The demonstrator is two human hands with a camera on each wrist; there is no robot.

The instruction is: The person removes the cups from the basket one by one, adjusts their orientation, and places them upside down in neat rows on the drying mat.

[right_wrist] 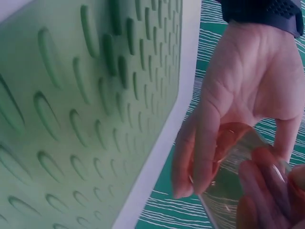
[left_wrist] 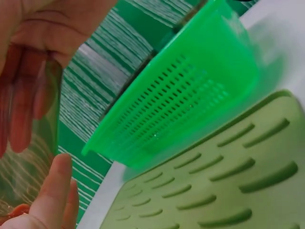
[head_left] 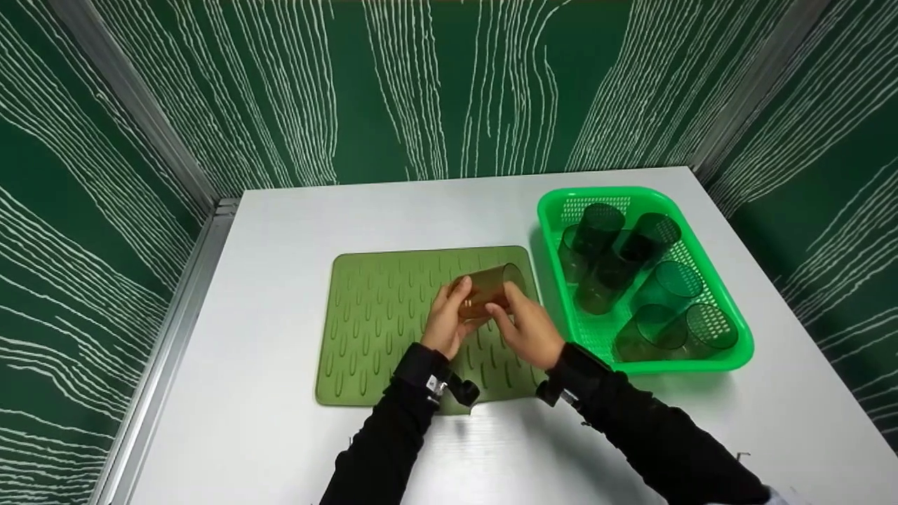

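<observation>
Fingers (head_left: 515, 293) of the right hand (head_left: 530, 333) are bent round the right-hand end of a see-through amber cup (head_left: 487, 289), spread about as wide as the cup is thick, while the left hand (head_left: 443, 324) grips the other end, its thumb laid along the wall. Both hands hold it up over the right part of an olive-green mat (head_left: 379, 315). The cup lies on its side, its long axis running roughly crosswise before the person, the right end angled slightly up and away, toward the basket (head_left: 701, 365). An oval outline shows at that right end; whether it is the mouth or the base I cannot tell. In both wrist views, fingers show through the clear wall.

The mat, patterned with rows of elongated marks, lies flat on the white surface (head_left: 245, 337). The bright green basket, with perforated walls, stands just beside the mat's right edge, its near rim close to the right wrist. Inside it several tinted cups stand close together: dark ones (head_left: 602, 224) toward the back, a teal cup (head_left: 666, 286) at the right, smoky ones (head_left: 710, 333) at the near end. The hands and black sleeves (head_left: 382, 449) cover part of the mat's near right side.
</observation>
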